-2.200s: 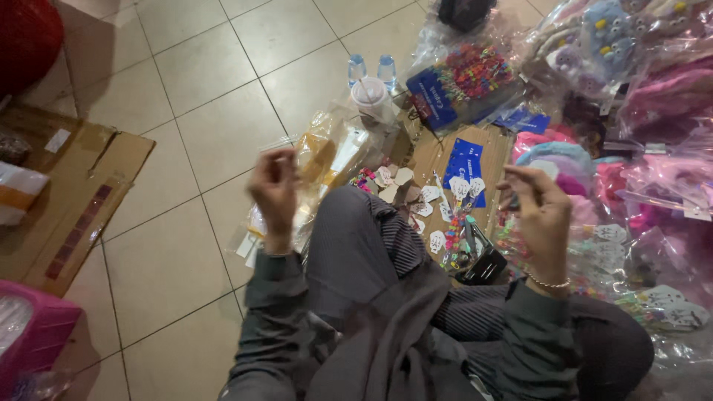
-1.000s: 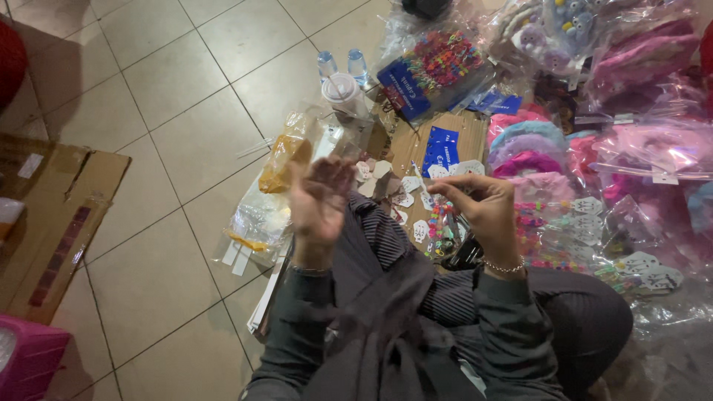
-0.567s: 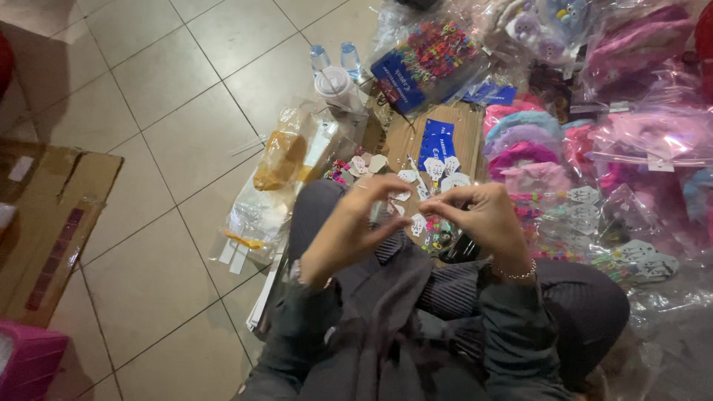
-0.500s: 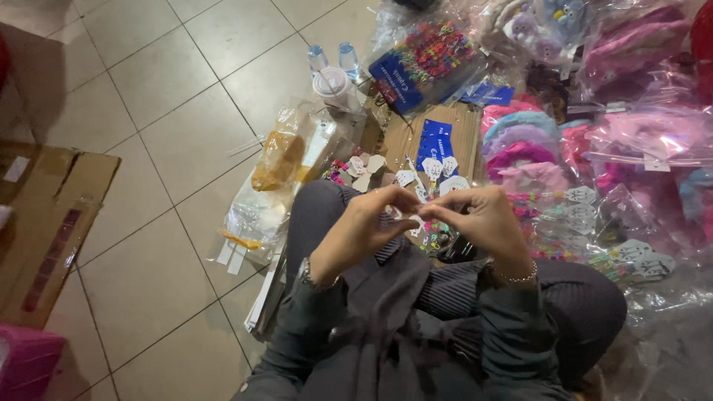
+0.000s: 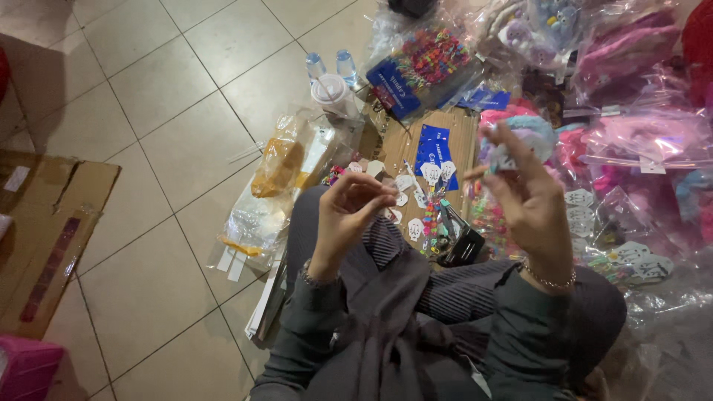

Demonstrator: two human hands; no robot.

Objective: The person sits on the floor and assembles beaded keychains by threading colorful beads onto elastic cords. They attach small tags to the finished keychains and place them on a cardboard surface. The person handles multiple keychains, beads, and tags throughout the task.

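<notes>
since half a second ago both hands have parted: left hand [image 5: 355, 212] pinched shut, holding what i cannot tell; right hand [image 5: 523, 194] grips a small card [image 5: 503, 159]. beyond, loose cards [image 5: 417, 187] lie on cardboard [image 5: 420, 145].

Your left hand [image 5: 349, 215] is raised with fingers pinched together; your right hand [image 5: 529, 199] is higher, fingers curled, well apart.

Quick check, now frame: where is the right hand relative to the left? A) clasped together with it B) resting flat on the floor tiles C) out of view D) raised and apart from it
D: the right hand is up with a small pale tag at its fingertips, a clear gap from the left hand.
</notes>
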